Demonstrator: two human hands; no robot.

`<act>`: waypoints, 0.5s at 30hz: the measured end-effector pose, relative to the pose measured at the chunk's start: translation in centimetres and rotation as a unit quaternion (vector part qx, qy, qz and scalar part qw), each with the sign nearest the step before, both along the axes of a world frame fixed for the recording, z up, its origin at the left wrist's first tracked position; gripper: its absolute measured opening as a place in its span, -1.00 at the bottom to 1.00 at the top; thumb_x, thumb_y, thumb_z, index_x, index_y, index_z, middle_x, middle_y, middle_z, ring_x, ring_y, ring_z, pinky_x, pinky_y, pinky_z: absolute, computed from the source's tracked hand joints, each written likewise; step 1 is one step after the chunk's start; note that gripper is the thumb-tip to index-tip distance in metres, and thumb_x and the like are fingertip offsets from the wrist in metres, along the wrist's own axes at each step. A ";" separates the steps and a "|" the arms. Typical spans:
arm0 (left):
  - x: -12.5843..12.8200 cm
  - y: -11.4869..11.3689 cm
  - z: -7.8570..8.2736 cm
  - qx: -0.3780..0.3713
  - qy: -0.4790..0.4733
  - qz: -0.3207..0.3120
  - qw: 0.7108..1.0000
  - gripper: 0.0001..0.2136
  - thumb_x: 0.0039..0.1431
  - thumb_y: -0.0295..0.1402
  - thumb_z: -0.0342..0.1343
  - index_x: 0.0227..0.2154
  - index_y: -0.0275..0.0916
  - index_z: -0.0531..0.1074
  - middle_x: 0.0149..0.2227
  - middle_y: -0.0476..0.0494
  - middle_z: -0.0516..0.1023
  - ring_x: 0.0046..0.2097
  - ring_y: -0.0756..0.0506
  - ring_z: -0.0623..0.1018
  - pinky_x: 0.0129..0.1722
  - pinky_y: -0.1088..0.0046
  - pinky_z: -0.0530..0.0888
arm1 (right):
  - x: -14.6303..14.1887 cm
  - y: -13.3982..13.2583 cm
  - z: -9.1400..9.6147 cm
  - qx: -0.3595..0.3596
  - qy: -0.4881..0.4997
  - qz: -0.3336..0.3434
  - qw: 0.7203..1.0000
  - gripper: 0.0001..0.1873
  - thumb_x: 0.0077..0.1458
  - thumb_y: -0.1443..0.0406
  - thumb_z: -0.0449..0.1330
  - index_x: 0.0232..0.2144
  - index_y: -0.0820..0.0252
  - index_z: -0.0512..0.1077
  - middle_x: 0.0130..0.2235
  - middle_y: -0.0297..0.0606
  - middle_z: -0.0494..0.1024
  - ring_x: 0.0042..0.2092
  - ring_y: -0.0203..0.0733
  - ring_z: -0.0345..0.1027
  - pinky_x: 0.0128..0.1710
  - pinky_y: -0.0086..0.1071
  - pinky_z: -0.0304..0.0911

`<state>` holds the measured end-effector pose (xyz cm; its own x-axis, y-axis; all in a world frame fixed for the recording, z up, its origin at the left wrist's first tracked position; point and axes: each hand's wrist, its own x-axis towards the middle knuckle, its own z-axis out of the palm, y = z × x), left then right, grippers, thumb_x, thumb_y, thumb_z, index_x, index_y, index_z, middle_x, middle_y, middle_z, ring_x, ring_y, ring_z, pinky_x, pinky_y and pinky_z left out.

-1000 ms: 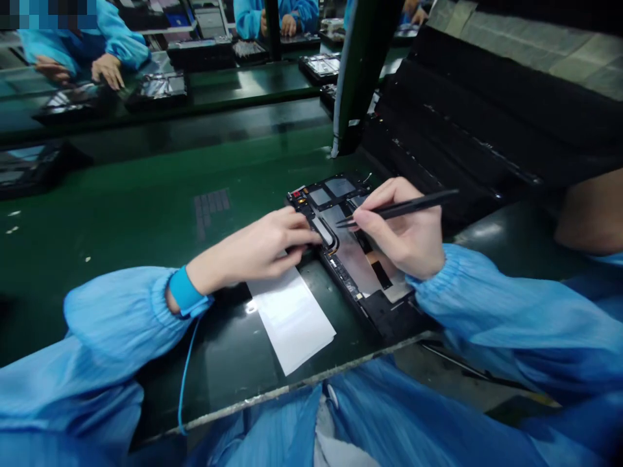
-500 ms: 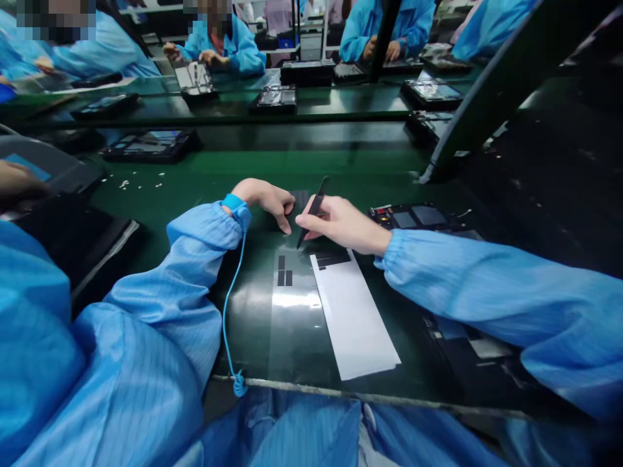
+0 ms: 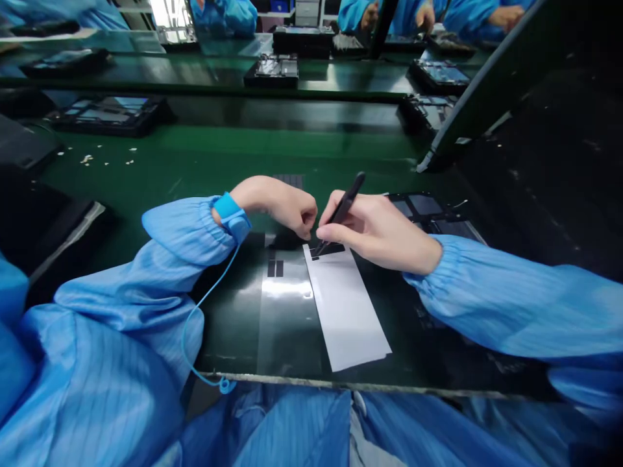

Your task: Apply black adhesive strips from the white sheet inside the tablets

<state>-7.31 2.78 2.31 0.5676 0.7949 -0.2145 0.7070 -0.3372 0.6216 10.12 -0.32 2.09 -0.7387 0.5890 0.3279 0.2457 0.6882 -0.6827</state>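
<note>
My right hand (image 3: 379,227) grips black tweezers (image 3: 346,202) like a pen. Their tips point down at the small black strips (image 3: 333,249) on the top end of a long white sheet (image 3: 348,311). Beside it, my left hand (image 3: 285,204) is closed, with curled fingers just above the sheet's top edge; whatever they may hold is hidden. Left of the white sheet lies a clear film (image 3: 287,324) with several black rectangles (image 3: 275,268) on it. Behind my left hand, a piece with dark strips (image 3: 290,180) is partly covered.
An opened device (image 3: 423,206) lies behind my right wrist. Black device housings (image 3: 111,115) stand on the green bench farther back. A slanted post (image 3: 467,104) rises at the right, and white scraps (image 3: 87,159) lie at left. Co-workers' blue sleeves (image 3: 224,16) show across the bench.
My right hand has brought the tweezers down to the strips on the white sheet. My left hand has moved right, its fingers now curled in. The view has tilted downward.
</note>
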 end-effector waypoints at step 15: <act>2.1 -0.8 0.5 -0.076 0.169 -0.059 0.981 -0.96 -0.24 -0.42 0.17 -0.64 -0.28 0.44 -0.64 0.01 0.40 -0.58 0.02 0.31 -0.57 0.54 0.18 | 1.7 -1.5 -0.5 -0.017 0.033 -0.026 0.999 -0.87 -0.01 0.33 0.21 -0.53 0.29 0.39 -0.48 -0.30 0.46 -0.41 -0.31 0.37 -0.40 -0.44 0.27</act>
<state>-5.26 2.01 2.76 0.5293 0.6723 -0.5175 0.8434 -0.3507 0.4070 11.87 -1.79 1.62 -0.6841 0.6376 0.3541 0.2338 0.6516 -0.7216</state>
